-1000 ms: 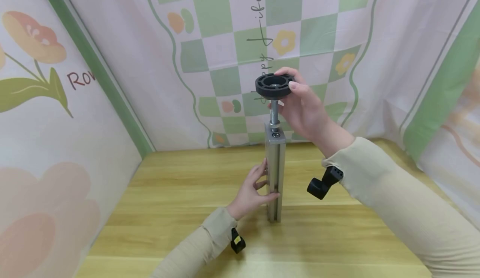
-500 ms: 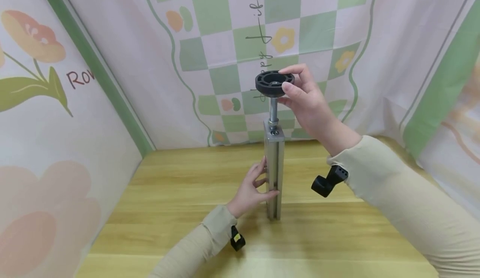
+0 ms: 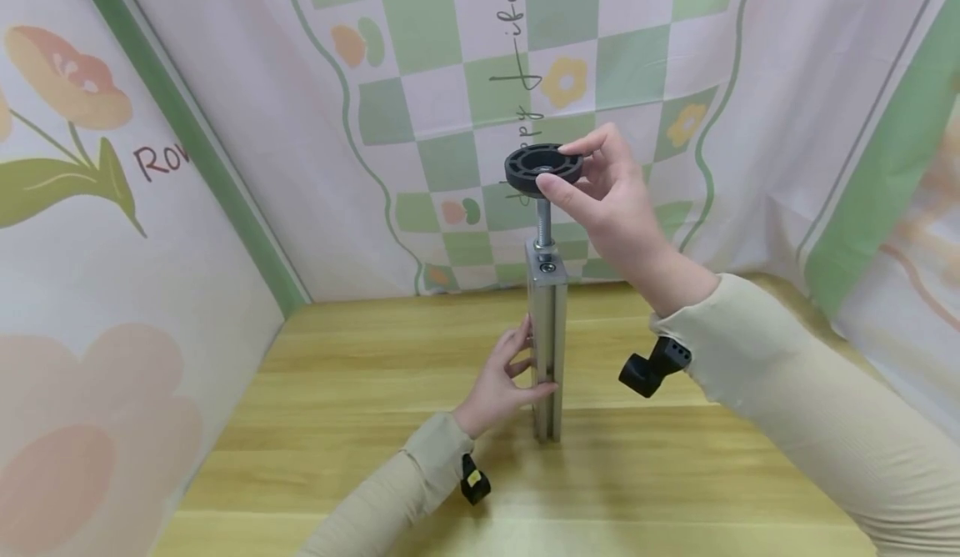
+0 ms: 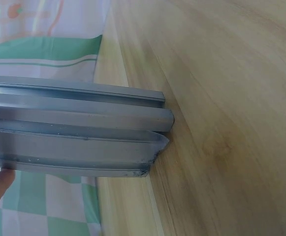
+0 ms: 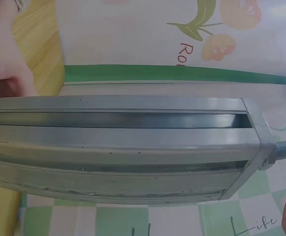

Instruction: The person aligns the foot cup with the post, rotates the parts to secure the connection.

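Note:
An aluminium extrusion profile (image 3: 551, 323) stands upright on the wooden table, its slots running lengthwise. A metal end plate (image 3: 553, 273) with a screw caps its top. From the plate rises a threaded rod (image 3: 544, 219) with a nut at its base, carrying a black round levelling foot (image 3: 517, 175). My right hand (image 3: 622, 207) pinches the foot's rim, thumb on the near side and fingers behind. Lower down, my left hand (image 3: 497, 388) grips the profile from the left, thumb across the front. In the left wrist view the profile's lower end (image 4: 152, 118) meets the table.
The wooden table (image 3: 337, 357) extends around the profile. Behind it hangs a printed green-and-white checked cloth (image 3: 427, 107), with a floral cloth (image 3: 112, 290) at the left. Each wrist wears a black camera mount, such as the right one (image 3: 652, 367).
My right thumb has travelled leftward along the foot's near rim, the fingers shifting round with it. The left hand keeps its grip and the profile stays upright in nearly the same spot.

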Available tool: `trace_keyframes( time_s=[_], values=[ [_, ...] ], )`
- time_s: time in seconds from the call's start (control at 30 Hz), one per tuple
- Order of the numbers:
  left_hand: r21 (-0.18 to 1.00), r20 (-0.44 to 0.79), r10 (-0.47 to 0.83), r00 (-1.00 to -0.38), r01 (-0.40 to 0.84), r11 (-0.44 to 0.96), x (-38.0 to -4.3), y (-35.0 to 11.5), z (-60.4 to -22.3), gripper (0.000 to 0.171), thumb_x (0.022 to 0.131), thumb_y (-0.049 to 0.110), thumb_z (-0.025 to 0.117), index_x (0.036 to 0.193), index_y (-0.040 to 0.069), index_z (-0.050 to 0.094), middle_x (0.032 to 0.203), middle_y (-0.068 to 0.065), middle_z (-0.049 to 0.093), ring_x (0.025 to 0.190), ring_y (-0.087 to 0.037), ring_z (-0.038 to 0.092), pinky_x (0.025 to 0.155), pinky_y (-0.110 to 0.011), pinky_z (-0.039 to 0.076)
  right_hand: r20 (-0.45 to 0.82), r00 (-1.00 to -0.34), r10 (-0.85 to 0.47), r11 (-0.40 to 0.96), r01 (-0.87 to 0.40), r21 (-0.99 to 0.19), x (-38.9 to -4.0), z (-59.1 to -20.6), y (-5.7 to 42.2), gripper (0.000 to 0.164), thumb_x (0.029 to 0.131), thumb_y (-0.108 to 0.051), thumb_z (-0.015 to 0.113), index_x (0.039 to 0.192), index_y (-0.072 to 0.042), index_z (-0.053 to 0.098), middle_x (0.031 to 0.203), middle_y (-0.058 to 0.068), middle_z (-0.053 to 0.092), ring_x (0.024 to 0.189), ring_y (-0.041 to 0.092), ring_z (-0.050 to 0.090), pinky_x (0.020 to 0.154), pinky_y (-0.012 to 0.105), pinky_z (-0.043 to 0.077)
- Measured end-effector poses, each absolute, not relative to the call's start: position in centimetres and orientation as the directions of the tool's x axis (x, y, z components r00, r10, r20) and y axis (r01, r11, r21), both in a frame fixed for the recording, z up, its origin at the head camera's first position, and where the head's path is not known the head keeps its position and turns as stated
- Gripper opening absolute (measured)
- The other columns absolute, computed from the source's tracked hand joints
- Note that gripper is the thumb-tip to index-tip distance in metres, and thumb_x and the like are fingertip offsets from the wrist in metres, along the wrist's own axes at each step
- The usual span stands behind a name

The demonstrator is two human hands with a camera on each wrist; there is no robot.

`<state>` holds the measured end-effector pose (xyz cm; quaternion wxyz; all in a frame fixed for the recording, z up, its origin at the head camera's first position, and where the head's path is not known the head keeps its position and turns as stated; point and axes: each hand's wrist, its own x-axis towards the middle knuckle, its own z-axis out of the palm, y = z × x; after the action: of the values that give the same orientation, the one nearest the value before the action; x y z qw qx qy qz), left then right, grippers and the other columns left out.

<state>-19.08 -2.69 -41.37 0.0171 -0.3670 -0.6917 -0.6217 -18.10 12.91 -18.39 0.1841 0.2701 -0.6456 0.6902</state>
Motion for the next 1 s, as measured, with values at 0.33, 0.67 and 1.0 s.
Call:
trace_keyframes(
  time_s=[0.33, 0.67, 1.0],
  values=[
    [0.850, 0.473, 0.493, -0.730, 0.525, -0.038, -19.2, -2.7, -41.5, 0.103, 0.078, -0.008, 0.071, 0.151, 0.031, 0.012, 0.140, -0.018, 0.034, 0.123, -0.032, 0.043, 0.100, -0.034, 0.047, 0.663, -0.748, 0.008, 0.152, -0.655, -0.740, -17.9, -18.5, 12.4, 0.025, 0.084, -0.005, 0.066, 0.100, -0.011, 0.048, 0.093, -0.003, 0.057, 0.079, 0.013, 0.055, 0.075, 0.022, 0.046],
    [0.865, 0.452, 0.492, -0.744, 0.501, -0.036, -19.1, -2.8, -41.4, 0.101, 0.077, -0.009, 0.071, 0.152, 0.023, 0.012, 0.143, -0.017, 0.033, 0.124, -0.031, 0.042, 0.100, -0.032, 0.047, 0.714, -0.695, 0.085, 0.240, -0.681, -0.692, -17.8, -18.9, 11.6, 0.031, 0.079, -0.004, 0.073, 0.099, -0.006, 0.049, 0.084, -0.010, 0.058, 0.075, 0.010, 0.057, 0.075, 0.023, 0.046],
    [0.859, 0.468, 0.491, -0.735, 0.509, -0.057, -19.1, -2.8, -41.4, 0.102, 0.076, -0.010, 0.072, 0.152, 0.022, 0.013, 0.142, -0.017, 0.034, 0.123, -0.026, 0.042, 0.100, -0.032, 0.047, 0.754, -0.654, 0.056, 0.168, -0.739, -0.653, -18.2, -19.1, 11.8, 0.023, 0.085, -0.007, 0.061, 0.105, -0.005, 0.051, 0.101, -0.010, 0.050, 0.088, 0.011, 0.048, 0.081, 0.022, 0.042]
  ],
)
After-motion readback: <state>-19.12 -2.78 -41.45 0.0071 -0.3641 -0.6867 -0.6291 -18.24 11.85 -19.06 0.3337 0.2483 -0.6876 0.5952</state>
